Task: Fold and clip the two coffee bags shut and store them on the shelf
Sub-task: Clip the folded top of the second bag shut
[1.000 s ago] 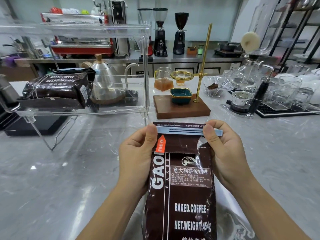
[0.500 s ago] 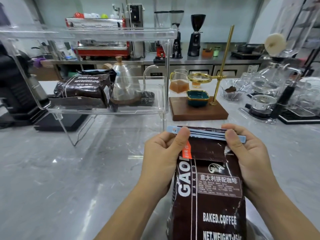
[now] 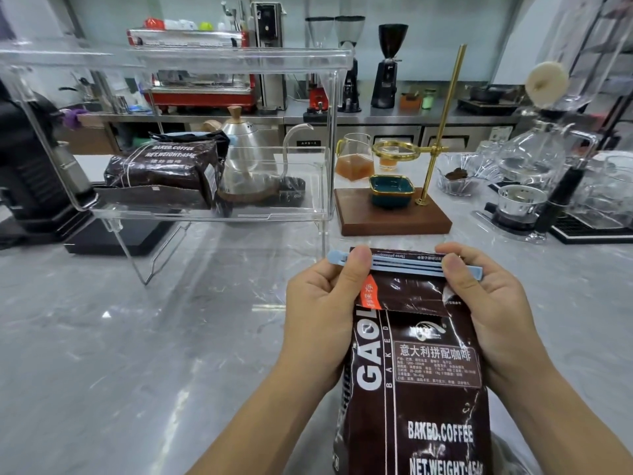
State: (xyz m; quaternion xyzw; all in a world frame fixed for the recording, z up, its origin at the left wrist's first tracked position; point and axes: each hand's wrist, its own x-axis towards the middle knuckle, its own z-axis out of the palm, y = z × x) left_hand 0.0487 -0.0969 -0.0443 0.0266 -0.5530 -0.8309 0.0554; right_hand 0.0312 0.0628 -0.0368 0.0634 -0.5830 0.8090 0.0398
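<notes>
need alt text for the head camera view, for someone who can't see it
Two hands, the left hand and right hand, pinch a light blue clip across the folded top of a dark brown coffee bag held over a grey marble counter. Behind it, a second coffee bag lies on the lower tier of a clear acrylic shelf, among coffee brewing gear.

Coffee bag [image 3: 414,365] upright at the worktop's [image 3: 137,354] near edge.
Behind and left stands a shelf [image 3: 205,214] (second bag [image 3: 164,169] lying on it); a drip stand [image 3: 394,214] sits right of it.
</notes>
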